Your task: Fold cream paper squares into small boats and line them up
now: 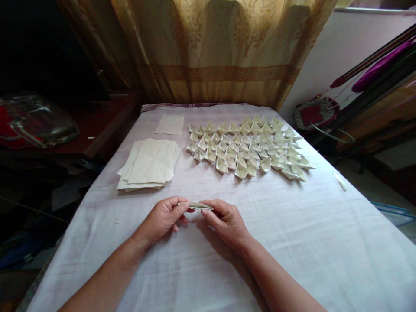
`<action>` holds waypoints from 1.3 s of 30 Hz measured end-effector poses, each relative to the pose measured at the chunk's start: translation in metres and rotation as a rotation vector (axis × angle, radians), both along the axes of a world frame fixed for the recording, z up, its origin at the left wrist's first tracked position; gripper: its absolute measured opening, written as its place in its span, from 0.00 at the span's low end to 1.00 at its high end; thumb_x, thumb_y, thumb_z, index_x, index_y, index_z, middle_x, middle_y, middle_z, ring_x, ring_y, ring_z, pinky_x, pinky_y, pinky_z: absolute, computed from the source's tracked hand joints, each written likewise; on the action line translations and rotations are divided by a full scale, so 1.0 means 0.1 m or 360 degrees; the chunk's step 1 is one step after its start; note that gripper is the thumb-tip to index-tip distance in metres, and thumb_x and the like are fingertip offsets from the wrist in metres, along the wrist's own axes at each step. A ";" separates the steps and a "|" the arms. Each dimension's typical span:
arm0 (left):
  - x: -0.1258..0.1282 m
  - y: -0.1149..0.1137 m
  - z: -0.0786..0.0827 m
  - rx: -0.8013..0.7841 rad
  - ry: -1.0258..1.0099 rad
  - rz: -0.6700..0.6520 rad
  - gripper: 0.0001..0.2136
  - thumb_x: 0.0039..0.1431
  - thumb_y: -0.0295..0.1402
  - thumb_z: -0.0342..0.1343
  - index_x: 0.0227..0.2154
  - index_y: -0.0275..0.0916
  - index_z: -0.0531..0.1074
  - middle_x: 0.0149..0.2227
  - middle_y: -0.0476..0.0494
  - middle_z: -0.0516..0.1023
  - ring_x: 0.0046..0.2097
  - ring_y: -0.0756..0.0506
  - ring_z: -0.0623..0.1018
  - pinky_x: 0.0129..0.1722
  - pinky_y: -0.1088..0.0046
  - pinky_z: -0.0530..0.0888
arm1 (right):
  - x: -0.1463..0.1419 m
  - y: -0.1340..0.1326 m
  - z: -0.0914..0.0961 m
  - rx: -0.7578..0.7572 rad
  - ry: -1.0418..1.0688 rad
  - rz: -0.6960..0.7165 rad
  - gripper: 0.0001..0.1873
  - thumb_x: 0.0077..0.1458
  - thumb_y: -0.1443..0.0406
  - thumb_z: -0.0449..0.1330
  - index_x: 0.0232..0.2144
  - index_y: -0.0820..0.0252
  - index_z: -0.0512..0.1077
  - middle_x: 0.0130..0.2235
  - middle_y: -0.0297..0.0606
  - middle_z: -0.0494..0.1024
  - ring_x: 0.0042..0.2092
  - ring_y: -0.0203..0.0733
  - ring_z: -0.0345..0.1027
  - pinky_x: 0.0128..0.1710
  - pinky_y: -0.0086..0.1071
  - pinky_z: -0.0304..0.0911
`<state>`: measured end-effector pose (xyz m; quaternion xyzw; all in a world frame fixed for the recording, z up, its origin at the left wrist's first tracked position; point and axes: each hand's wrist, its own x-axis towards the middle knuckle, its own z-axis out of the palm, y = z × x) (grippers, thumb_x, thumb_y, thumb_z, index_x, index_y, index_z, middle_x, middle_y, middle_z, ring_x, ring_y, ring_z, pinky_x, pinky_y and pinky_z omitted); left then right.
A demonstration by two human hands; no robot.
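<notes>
Cream folded paper (196, 206), light and easily crushed, held at both ends

Head view, the only one: the folded paper is at the near middle, just above the white cloth (292, 247), its long side running left to right and its upper edges slightly parted. The left hand (168, 214) pinches its left end between thumb and fingers; the right hand (225, 216) does the same at the right end, fingers curled in.

It should weigh almost nothing. The layered folds probably make it fairly stiff along its length, but the thin walls would likely dent under a hard squeeze and the tips bend. Matt paper should grip well. The pointed ends look the best hold, with light pressure, leaving the opening free.

Farther off, to the left, lie a stack of flat sheets (151, 162) and, beyond it, a single sheet (170, 124); to the far right, rows of boat-like paper pieces (230, 151).
</notes>
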<state>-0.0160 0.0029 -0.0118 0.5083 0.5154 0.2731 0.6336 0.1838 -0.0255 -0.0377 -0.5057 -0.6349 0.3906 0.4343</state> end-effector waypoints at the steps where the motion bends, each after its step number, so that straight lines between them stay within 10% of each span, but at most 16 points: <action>1: 0.01 -0.01 -0.01 0.0014 0.0015 0.0011 0.25 0.48 0.54 0.62 0.37 0.35 0.76 0.31 0.42 0.81 0.26 0.49 0.76 0.17 0.80 0.65 | 0.00 -0.01 0.01 -0.0002 -0.0042 0.0011 0.13 0.57 0.61 0.59 0.40 0.58 0.81 0.33 0.38 0.82 0.31 0.38 0.72 0.33 0.29 0.65; 9: 0.07 -0.07 -0.04 0.0075 -0.0005 -0.0004 0.24 0.50 0.52 0.62 0.39 0.35 0.74 0.24 0.50 0.74 0.21 0.54 0.66 0.17 0.80 0.63 | -0.04 -0.04 0.16 -0.0192 -0.0333 0.0004 0.10 0.55 0.66 0.57 0.33 0.59 0.80 0.29 0.35 0.80 0.30 0.36 0.71 0.31 0.27 0.61; 20: 0.12 -0.12 -0.18 0.0371 0.0149 -0.0134 0.16 0.53 0.41 0.62 0.42 0.38 0.75 0.33 0.47 0.78 0.33 0.47 0.75 0.35 0.74 0.72 | -0.07 -0.03 0.05 0.0056 -0.0450 -0.0069 0.08 0.56 0.67 0.59 0.31 0.58 0.79 0.27 0.34 0.78 0.28 0.34 0.68 0.29 0.25 0.58; 39: 0.16 -0.11 -0.14 0.0300 0.0192 -0.0050 0.16 0.49 0.37 0.60 0.41 0.38 0.70 0.36 0.48 0.74 0.31 0.50 0.72 0.32 0.75 0.71 | -0.11 -0.03 0.09 -0.0165 -0.0320 -0.0177 0.09 0.57 0.62 0.57 0.30 0.58 0.76 0.27 0.33 0.78 0.28 0.36 0.69 0.29 0.26 0.58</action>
